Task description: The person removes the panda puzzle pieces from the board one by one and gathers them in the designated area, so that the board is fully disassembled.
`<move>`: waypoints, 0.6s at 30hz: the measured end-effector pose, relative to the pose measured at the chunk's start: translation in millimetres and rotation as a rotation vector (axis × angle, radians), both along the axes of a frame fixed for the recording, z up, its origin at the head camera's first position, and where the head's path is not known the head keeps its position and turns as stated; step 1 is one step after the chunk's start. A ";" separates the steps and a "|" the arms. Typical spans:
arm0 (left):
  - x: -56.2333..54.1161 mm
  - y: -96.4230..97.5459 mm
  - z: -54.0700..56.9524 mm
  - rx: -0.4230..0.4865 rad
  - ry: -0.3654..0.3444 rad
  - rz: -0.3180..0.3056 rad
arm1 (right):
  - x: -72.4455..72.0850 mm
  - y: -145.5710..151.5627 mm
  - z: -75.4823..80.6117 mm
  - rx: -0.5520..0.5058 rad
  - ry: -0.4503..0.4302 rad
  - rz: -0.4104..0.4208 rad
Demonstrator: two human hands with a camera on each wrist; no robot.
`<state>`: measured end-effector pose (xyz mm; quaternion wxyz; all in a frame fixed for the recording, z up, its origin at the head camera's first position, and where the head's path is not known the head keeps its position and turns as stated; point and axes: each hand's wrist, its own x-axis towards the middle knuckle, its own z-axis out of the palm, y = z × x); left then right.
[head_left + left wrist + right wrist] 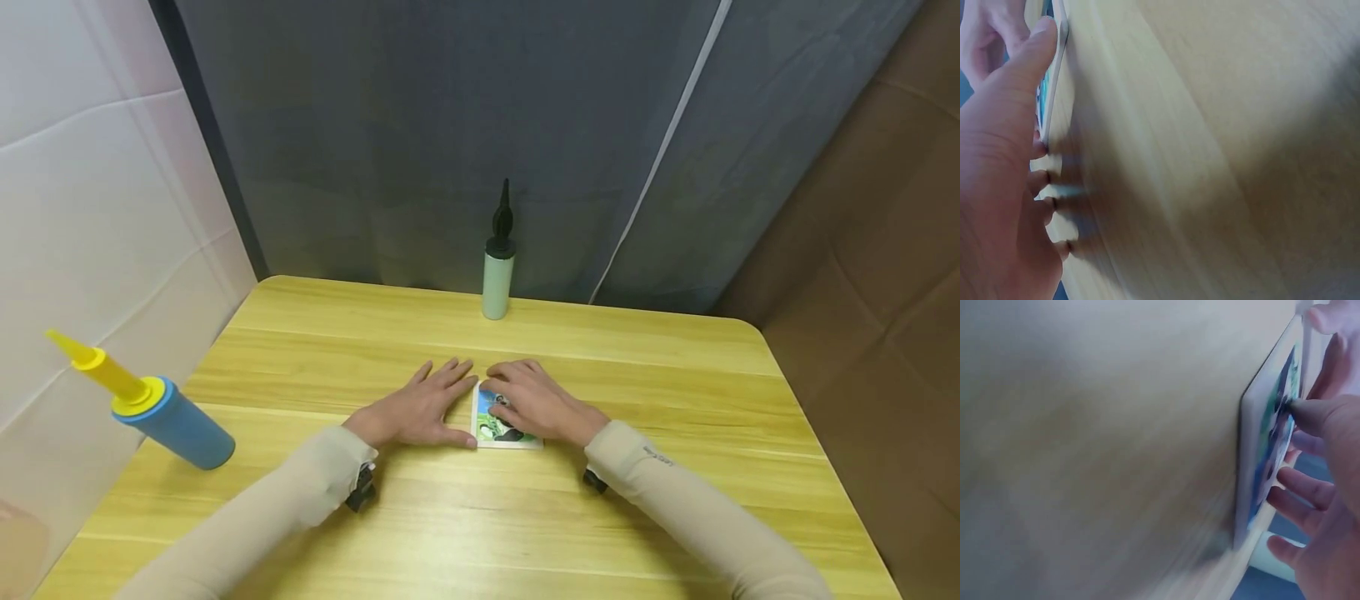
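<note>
Apparently I steady and adjust: left hand (422,414) spread against the picture board (493,428), flat on the desk (465,525); right hand (536,404) loosely bent over it, both seemingly gripping nothing. Next move probably calls for light touch.

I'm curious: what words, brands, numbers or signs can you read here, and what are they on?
None can be read for certain.
Small dark lettering on the right sleeve, near the cuff: too small and blurred to read.
I can make out no text on the visible parts of the panda picture, the blue pump or the pale green pump.
</note>
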<state>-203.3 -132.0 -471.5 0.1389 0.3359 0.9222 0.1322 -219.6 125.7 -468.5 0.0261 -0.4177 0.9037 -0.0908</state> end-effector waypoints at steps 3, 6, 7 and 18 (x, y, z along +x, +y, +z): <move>0.6 1.3 -0.2 -0.013 0.007 0.005 | 0.3 -3.9 1.8 0.008 -0.019 -0.012; 0.8 1.9 -0.5 -0.006 0.010 0.007 | -1.1 -7.5 3.9 0.009 -0.052 -0.035; 0.7 1.8 -0.7 -0.011 0.009 0.010 | -1.7 -8.5 4.8 0.008 -0.067 -0.042; 1.4 1.9 -1.0 0.007 0.014 -0.003 | -3.2 -16.3 14.5 0.055 -0.109 -0.082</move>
